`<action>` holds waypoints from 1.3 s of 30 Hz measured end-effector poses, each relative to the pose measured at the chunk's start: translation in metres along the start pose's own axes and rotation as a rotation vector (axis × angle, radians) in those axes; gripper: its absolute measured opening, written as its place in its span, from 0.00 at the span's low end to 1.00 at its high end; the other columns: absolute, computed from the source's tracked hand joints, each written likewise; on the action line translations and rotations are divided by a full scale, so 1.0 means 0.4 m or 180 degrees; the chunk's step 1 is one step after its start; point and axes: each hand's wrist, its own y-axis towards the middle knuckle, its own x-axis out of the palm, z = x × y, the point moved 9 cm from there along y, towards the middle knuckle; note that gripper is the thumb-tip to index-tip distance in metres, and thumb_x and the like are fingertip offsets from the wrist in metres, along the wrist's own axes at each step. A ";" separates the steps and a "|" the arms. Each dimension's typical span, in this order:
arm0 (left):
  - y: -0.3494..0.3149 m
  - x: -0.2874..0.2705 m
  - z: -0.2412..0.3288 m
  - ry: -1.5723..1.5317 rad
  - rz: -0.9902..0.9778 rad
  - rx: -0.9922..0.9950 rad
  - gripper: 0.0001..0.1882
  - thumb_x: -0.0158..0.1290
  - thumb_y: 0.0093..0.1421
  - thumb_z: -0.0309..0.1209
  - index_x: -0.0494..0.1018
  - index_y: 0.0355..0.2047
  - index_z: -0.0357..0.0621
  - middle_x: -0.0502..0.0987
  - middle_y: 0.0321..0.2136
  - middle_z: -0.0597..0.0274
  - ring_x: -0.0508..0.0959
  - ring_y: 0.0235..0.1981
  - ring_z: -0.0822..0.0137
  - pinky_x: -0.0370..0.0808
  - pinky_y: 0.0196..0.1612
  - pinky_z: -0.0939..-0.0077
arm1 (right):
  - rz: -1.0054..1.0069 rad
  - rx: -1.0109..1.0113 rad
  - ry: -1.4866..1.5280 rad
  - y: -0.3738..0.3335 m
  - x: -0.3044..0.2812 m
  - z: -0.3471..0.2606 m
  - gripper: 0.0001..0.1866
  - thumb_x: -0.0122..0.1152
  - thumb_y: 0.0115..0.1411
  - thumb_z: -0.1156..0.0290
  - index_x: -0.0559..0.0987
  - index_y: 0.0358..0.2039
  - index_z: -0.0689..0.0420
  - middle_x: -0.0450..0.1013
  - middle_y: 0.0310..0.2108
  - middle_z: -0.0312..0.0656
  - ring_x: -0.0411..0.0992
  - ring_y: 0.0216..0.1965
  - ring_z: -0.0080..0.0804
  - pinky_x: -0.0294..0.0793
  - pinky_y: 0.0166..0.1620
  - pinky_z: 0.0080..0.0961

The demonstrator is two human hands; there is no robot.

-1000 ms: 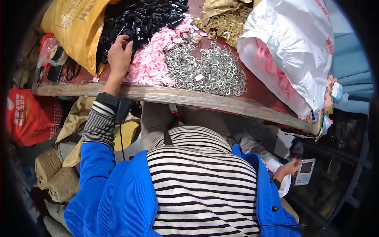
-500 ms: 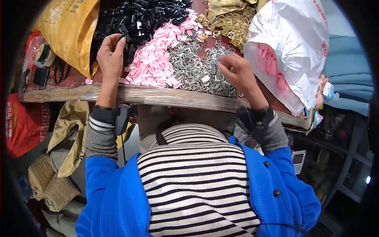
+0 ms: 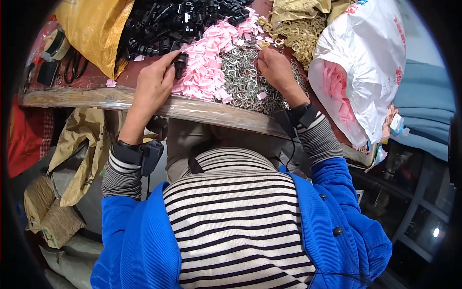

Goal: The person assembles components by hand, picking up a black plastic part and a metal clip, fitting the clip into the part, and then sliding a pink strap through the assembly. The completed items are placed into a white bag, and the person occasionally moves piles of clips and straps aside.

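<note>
My left hand (image 3: 156, 79) is closed, with a small black plastic part (image 3: 181, 65) pinched between thumb and fingers at the left edge of the pink pile. That pile is a heap of flat pink plastic pieces (image 3: 203, 60) running away from me. My right hand (image 3: 280, 72) reaches over the far right of a heap of silvery bent metal hooks (image 3: 238, 79). Its fingers are drawn together, and whatever they pinch is hidden. A yellowish ring-shaped piece (image 3: 264, 44) lies by the fingertips. Beyond my left hand is a heap of black plastic parts (image 3: 166, 21).
A yellow woven sack (image 3: 98, 33) stands at the left and brass-coloured pieces (image 3: 301, 36) lie at the back. On the right a white bag (image 3: 361, 67) holds pink strips (image 3: 337, 86). Tape rolls (image 3: 57, 45) sit far left. The wooden table edge (image 3: 202, 110) runs before me.
My left hand has moved right and nearer, and the black part now shows in its grip. My right hand has moved slightly left and farther away. The whole view has shifted a little.
</note>
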 end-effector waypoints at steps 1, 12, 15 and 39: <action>-0.001 -0.002 0.007 0.0152 -0.0004 0.0120 0.19 0.46 0.49 0.22 0.65 0.44 0.46 0.72 0.29 0.55 0.73 0.28 0.59 0.69 0.31 0.72 | -0.0007 -0.0010 -0.0003 -0.001 0.003 0.002 0.07 0.47 0.50 0.68 0.68 0.23 0.59 0.68 0.26 0.47 0.68 0.28 0.47 0.67 0.31 0.39; 0.002 0.022 0.071 0.0952 -0.0151 0.1452 0.20 0.47 0.44 0.21 0.67 0.41 0.44 0.66 0.39 0.54 0.70 0.37 0.55 0.69 0.37 0.69 | 0.0091 0.0171 0.1307 -0.059 -0.051 -0.036 0.07 0.49 0.54 0.69 0.69 0.28 0.59 0.67 0.18 0.42 0.64 0.17 0.30 0.64 0.22 0.23; 0.021 0.007 0.045 0.0654 -0.0362 0.0812 0.19 0.50 0.44 0.22 0.66 0.40 0.44 0.65 0.40 0.54 0.70 0.37 0.56 0.69 0.37 0.71 | -0.0277 0.0435 0.2153 -0.073 -0.012 -0.025 0.07 0.49 0.55 0.70 0.69 0.29 0.60 0.67 0.19 0.37 0.63 0.17 0.23 0.62 0.22 0.18; -0.090 0.240 0.126 -0.5001 -0.1778 -0.1851 0.08 0.49 0.55 0.30 0.67 0.34 0.41 0.72 0.24 0.64 0.74 0.23 0.76 0.73 0.24 0.90 | 0.0611 -0.0854 0.2344 -0.108 -0.139 -0.266 0.03 0.52 0.51 0.79 0.69 0.27 0.61 0.65 0.26 0.36 0.64 0.26 0.24 0.64 0.30 0.17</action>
